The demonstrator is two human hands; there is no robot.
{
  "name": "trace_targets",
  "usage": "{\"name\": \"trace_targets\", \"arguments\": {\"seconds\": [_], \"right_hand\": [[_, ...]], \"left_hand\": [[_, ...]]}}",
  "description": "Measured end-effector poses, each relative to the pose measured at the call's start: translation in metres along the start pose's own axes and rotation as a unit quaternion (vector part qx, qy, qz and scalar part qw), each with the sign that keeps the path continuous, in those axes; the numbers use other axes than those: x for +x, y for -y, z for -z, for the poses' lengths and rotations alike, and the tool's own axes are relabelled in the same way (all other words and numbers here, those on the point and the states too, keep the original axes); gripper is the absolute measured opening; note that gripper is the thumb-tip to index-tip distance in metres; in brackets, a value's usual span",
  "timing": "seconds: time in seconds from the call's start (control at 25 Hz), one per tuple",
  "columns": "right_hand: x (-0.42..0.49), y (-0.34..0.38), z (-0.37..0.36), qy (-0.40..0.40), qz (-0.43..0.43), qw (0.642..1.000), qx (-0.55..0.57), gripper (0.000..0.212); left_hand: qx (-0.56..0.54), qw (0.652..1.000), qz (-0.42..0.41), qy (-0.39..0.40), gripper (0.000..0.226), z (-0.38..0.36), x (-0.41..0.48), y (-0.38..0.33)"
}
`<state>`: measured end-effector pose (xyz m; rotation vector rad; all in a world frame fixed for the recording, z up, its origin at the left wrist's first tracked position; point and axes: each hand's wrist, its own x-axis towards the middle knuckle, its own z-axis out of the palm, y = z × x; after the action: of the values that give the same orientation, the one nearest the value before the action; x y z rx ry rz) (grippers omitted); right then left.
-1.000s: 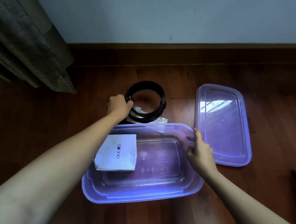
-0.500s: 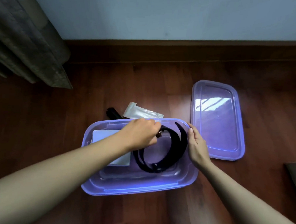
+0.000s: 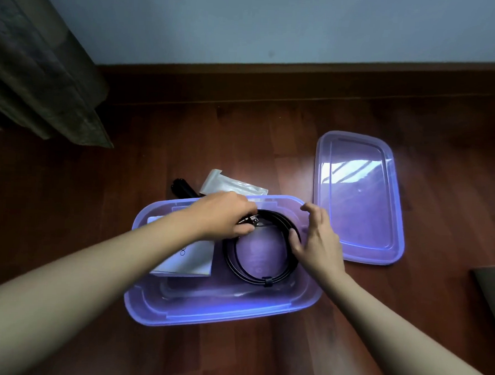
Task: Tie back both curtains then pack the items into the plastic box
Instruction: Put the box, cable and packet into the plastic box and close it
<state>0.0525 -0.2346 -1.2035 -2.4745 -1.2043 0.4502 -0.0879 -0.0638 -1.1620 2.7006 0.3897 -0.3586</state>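
Purple translucent plastic forms the rectangular box [image 3: 219, 315] that sits on the dark red-brown wooden floor [image 3: 260, 357], nearest the viewer, with both bare forearms reaching over it.

Inside the box, on its left side, lies a white rectangular paper booklet [image 3: 192, 260] partly hidden under the left forearm. To its right lies a black coiled belt [image 3: 267, 281], flat against the box bottom.

The left hand [image 3: 224, 217] is above the far left part of the coil, its fingers curled round the belt at the shiny metal buckle end. The right hand [image 3: 315, 242] is at the coil's right side: its fingers are loosely spread and hold nothing, and its thumb rests against the outer curve of the belt, just inside the right wall of the box.

Right of the box, close by, the matching purple plastic lid [image 3: 357, 199] lies flat on the floor. Just behind the far rim of the box lie a clear flat plastic packet [image 3: 230, 185] and, to its left, a small black object [image 3: 181, 188] that is partly hidden.

Farther back a grey-brown fabric curtain [image 3: 45, 76] hangs at the left, before a dark wooden skirting board [image 3: 303, 78] and a pale blue wall [image 3: 277, 25].
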Motion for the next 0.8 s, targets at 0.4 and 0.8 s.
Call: {"name": "trace_targets", "arguments": {"seconds": [0.4,0.8], "right_hand": [[0.003,0.007,0.006,0.056,-0.075,0.99,-0.108,0.031],[0.003,0.005,0.003,0.048,-0.062,0.991,-0.112,0.032]], "left_hand": [[0.165,0.977,-0.08,-0.109,0.077,-0.084,-0.087,0.043],[0.068,0.933,-0.132,-0.327,0.051,-0.054,-0.062,0.021]]}}
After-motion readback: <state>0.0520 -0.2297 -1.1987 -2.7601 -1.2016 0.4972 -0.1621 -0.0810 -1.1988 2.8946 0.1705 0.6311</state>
